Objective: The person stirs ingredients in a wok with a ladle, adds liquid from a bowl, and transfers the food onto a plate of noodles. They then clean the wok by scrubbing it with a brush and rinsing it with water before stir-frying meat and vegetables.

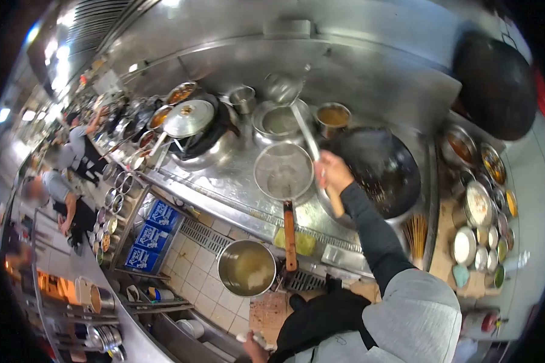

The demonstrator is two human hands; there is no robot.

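My right hand is closed around the wooden grip of a long-handled ladle. The ladle's blurred round bowl is raised above a steel pot of cloudy liquid at the back of the range. Just right of this hand sits a dark wok with small bits in it. A wire strainer with a wooden handle lies to the left, its handle pointing toward me. Low in the view, my left hand is closed on something small and white, partly cut off by the frame's bottom edge.
A pot of cloudy liquid stands below the range's front edge. A lidded wok is at left, a pot of brown liquid behind. Bowls of ingredients crowd the right counter near a bamboo brush. Two co-workers stand at left.
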